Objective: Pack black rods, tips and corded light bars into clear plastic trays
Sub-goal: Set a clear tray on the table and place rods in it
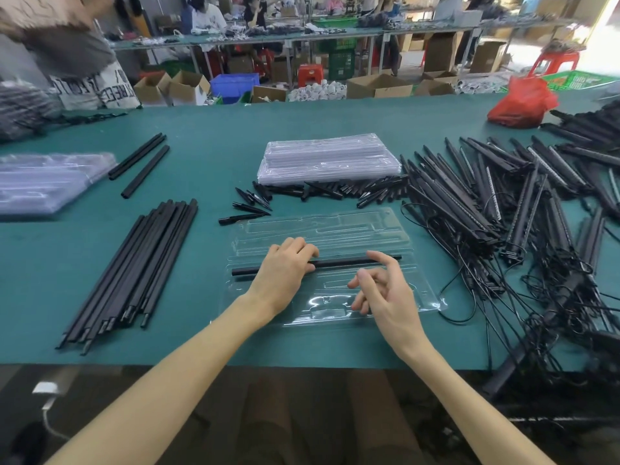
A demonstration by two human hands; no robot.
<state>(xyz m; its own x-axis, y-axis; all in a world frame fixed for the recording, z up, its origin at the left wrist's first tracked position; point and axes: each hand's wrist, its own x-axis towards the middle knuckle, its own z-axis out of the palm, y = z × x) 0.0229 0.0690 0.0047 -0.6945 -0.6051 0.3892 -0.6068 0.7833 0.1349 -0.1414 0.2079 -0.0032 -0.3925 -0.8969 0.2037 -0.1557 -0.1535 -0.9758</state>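
One green table (208, 129) is seen bearing one heap of corded light bars (503, 203), one clear tray (335, 226) and, laid across it, one black rod (352, 262), gripped by the curled left hand (285, 266), the right hand (385, 293) held slack and empty.

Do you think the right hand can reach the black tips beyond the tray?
Probably yes: the right hand holds nothing, and only the low clear tray with its one rod lies between it and the tips.
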